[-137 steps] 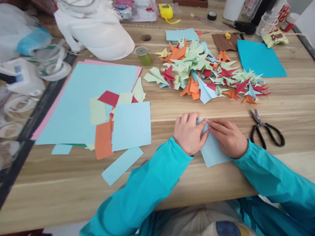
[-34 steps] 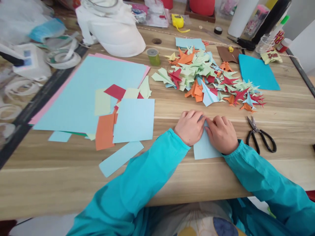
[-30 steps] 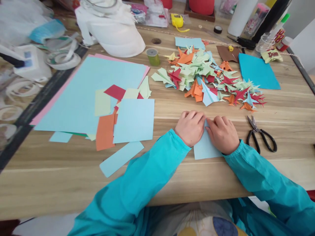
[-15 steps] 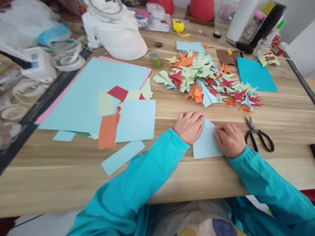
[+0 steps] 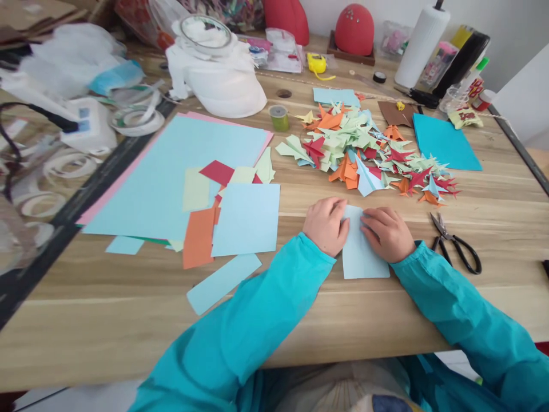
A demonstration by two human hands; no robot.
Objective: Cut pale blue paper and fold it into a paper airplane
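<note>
A sheet of light blue paper (image 5: pixel 363 257) lies flat on the wooden table in front of me. Its upper edge sits between my two hands. My left hand (image 5: pixel 326 224) grips the upper left edge, thumb and fingers bent around it. On the upper right part of the sheet, my right hand (image 5: pixel 386 232) has its fingers bent together and pressed onto the paper, hiding that corner. To the right of this hand lie black-handled pliers (image 5: pixel 450 239) with their jaws slightly apart. Beyond both hands spreads a heap of small folded paper planes (image 5: pixel 351 134) in green, orange, red and blue.
Large blue and pink sheets (image 5: pixel 141 183) lie at the left, with a blue square (image 5: pixel 246 220), an orange piece (image 5: pixel 198 239) and a blue strip (image 5: pixel 223 283) nearby. Farther back are a green thread spool (image 5: pixel 279 118), yellow tape measure (image 5: pixel 317 64) and bright blue sheet (image 5: pixel 448 143).
My right hand has shifted left and up over the paper's upper part. The small folded flap seen at the top earlier is no longer visible. The camera view has moved slightly.
</note>
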